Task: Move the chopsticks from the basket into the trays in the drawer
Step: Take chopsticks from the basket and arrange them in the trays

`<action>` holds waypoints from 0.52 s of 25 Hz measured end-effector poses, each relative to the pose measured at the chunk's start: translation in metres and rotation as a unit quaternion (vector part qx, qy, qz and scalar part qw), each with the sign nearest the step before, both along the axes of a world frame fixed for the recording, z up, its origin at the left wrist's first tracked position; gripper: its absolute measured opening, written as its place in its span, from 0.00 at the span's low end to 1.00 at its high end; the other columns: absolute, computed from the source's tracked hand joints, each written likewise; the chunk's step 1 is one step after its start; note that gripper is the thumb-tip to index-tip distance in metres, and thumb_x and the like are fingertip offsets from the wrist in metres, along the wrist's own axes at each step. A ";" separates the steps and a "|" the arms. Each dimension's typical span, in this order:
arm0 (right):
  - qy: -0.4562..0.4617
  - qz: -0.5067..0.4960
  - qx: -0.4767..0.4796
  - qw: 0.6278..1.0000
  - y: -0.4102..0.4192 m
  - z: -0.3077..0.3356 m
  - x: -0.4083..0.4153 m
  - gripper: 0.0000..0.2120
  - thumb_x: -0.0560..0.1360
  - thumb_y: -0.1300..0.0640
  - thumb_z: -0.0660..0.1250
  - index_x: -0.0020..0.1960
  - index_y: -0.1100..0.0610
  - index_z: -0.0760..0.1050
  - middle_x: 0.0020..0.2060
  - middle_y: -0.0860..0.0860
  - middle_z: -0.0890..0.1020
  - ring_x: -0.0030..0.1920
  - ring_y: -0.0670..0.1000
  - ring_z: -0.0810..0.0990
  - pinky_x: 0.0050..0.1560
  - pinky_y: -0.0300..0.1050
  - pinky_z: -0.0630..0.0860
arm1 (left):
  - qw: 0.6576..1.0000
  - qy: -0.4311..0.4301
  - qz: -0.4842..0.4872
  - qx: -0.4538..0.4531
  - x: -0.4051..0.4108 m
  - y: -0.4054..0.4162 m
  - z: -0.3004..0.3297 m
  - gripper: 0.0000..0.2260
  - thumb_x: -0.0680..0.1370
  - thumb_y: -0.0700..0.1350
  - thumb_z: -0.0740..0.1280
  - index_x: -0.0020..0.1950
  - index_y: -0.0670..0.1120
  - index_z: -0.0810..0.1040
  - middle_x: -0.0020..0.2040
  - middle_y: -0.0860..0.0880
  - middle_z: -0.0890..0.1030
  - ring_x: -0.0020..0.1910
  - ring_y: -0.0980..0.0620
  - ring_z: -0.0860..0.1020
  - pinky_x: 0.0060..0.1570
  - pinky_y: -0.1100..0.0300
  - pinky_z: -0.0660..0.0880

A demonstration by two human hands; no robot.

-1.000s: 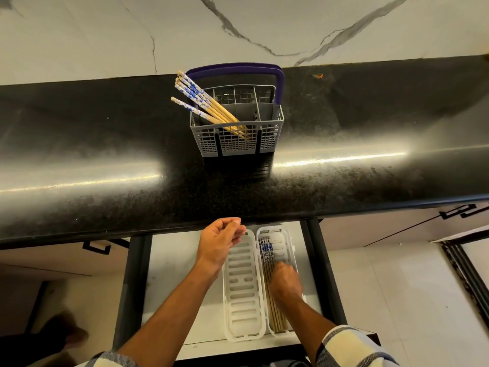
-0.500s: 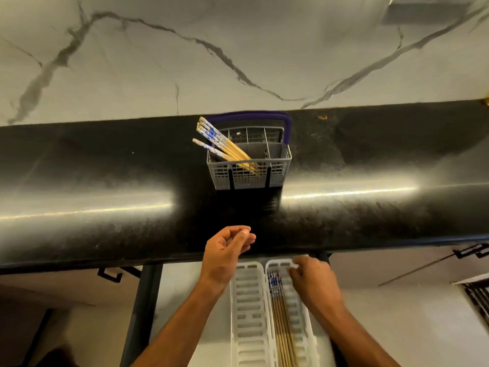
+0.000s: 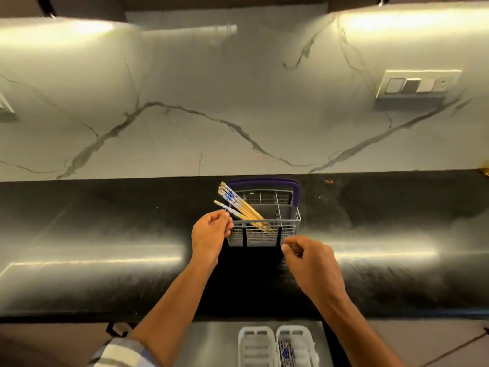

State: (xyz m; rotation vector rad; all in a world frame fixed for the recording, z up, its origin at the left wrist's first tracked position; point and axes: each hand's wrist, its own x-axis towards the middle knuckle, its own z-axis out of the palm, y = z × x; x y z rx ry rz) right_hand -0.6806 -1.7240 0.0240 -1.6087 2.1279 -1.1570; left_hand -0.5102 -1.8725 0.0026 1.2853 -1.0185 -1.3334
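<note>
A grey basket with a purple handle stands on the black counter. Several blue-patterned wooden chopsticks lean out of its left side. My left hand is at the basket's left edge, and its curled fingertips meet the lowest chopstick; a pinch cannot be made out. Near the basket's front right corner my right hand hovers with loosely curled fingers and holds nothing. Two white slotted trays lie in the open drawer below. The left tray looks bare. The right tray holds chopsticks.
A marble backsplash rises behind the counter, with a switch panel at the upper right. The counter's front edge overhangs the drawer. A small orange speck lies on the counter to the right of the basket.
Both hands rose from the drawer to the basket on the counter. The right hand left the chopsticks in the right tray. The view tilted upward.
</note>
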 end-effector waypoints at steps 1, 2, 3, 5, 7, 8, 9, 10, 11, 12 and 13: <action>0.004 0.007 -0.008 1.000 -0.008 0.007 0.003 0.06 0.78 0.56 0.69 0.53 0.54 0.83 0.41 0.47 0.85 0.37 0.41 0.80 0.35 0.24 0.73 | 1.000 -0.021 0.016 0.005 -0.002 -0.014 0.002 0.03 0.78 0.44 0.71 0.50 0.48 0.82 0.43 0.47 0.87 0.46 0.51 0.85 0.53 0.51 0.83; 0.010 0.011 -0.016 1.000 -0.015 0.013 0.006 0.06 0.78 0.56 0.68 0.52 0.54 0.83 0.43 0.49 0.86 0.38 0.42 0.81 0.35 0.24 0.72 | 0.999 -0.041 0.028 0.006 -0.004 -0.024 0.003 0.01 0.77 0.45 0.71 0.47 0.51 0.82 0.43 0.48 0.86 0.46 0.50 0.85 0.54 0.49 0.82; 0.014 0.013 -0.023 1.000 -0.020 0.018 0.008 0.07 0.78 0.56 0.68 0.52 0.54 0.83 0.44 0.49 0.86 0.39 0.43 0.81 0.35 0.24 0.72 | 0.997 -0.059 0.040 0.005 -0.007 -0.033 0.003 0.04 0.76 0.46 0.72 0.42 0.53 0.81 0.41 0.49 0.86 0.46 0.50 0.85 0.55 0.48 0.81; 0.010 0.014 -0.026 1.000 -0.025 0.023 0.012 0.07 0.78 0.55 0.67 0.53 0.55 0.83 0.45 0.49 0.86 0.39 0.43 0.81 0.35 0.26 0.74 | 0.996 -0.065 0.063 0.010 -0.014 -0.045 -0.003 0.09 0.75 0.46 0.73 0.36 0.53 0.80 0.39 0.49 0.86 0.44 0.49 0.86 0.54 0.46 0.82; -0.004 0.016 -0.024 1.000 -0.026 0.024 0.013 0.08 0.78 0.55 0.68 0.55 0.55 0.82 0.45 0.49 0.86 0.39 0.45 0.82 0.36 0.30 0.78 | 0.995 -0.069 0.070 0.012 -0.020 -0.052 -0.008 0.08 0.75 0.46 0.74 0.36 0.50 0.82 0.38 0.48 0.86 0.42 0.49 0.86 0.51 0.46 0.82; -0.011 0.017 -0.019 1.000 -0.025 0.024 0.012 0.08 0.79 0.55 0.68 0.55 0.55 0.82 0.46 0.49 0.86 0.41 0.45 0.83 0.38 0.32 0.80 | 0.995 -0.064 0.073 0.016 -0.022 -0.055 -0.010 0.06 0.76 0.46 0.73 0.39 0.49 0.84 0.38 0.48 0.86 0.41 0.50 0.86 0.50 0.48 0.83; -0.018 0.017 -0.010 1.000 -0.025 0.023 0.011 0.09 0.79 0.54 0.67 0.56 0.55 0.82 0.48 0.50 0.86 0.43 0.46 0.83 0.41 0.35 0.81 | 0.996 -0.052 0.076 0.019 -0.025 -0.056 -0.010 0.04 0.76 0.45 0.72 0.43 0.47 0.85 0.39 0.48 0.86 0.40 0.52 0.85 0.46 0.51 0.84; -0.023 0.016 -0.002 1.000 -0.024 0.023 0.008 0.09 0.79 0.54 0.67 0.56 0.55 0.82 0.49 0.50 0.86 0.45 0.47 0.83 0.43 0.36 0.82 | 0.996 -0.040 0.079 0.021 -0.026 -0.057 -0.010 0.05 0.77 0.45 0.72 0.48 0.45 0.85 0.40 0.48 0.86 0.39 0.53 0.85 0.43 0.55 0.84; -0.027 0.014 0.004 1.000 -0.022 0.022 0.006 0.09 0.79 0.54 0.67 0.57 0.55 0.81 0.50 0.50 0.86 0.47 0.48 0.83 0.45 0.37 0.82 | 0.996 -0.034 0.081 0.017 -0.027 -0.057 -0.009 0.06 0.78 0.45 0.71 0.51 0.44 0.84 0.41 0.48 0.85 0.39 0.54 0.85 0.40 0.59 0.83; -0.030 0.011 0.008 0.999 -0.021 0.022 0.004 0.09 0.79 0.54 0.67 0.56 0.55 0.81 0.50 0.50 0.86 0.47 0.47 0.83 0.46 0.38 0.82 | 0.996 -0.035 0.083 0.009 -0.028 -0.056 -0.008 0.07 0.78 0.45 0.70 0.53 0.44 0.84 0.43 0.47 0.85 0.40 0.54 0.85 0.38 0.61 0.82; -0.033 0.008 0.010 0.999 -0.020 0.022 0.002 0.09 0.79 0.54 0.66 0.56 0.54 0.81 0.50 0.50 0.86 0.48 0.47 0.83 0.46 0.37 0.82 | 0.996 -0.038 0.082 0.002 -0.028 -0.055 -0.006 0.08 0.79 0.45 0.70 0.55 0.43 0.83 0.44 0.46 0.85 0.41 0.54 0.85 0.38 0.62 0.82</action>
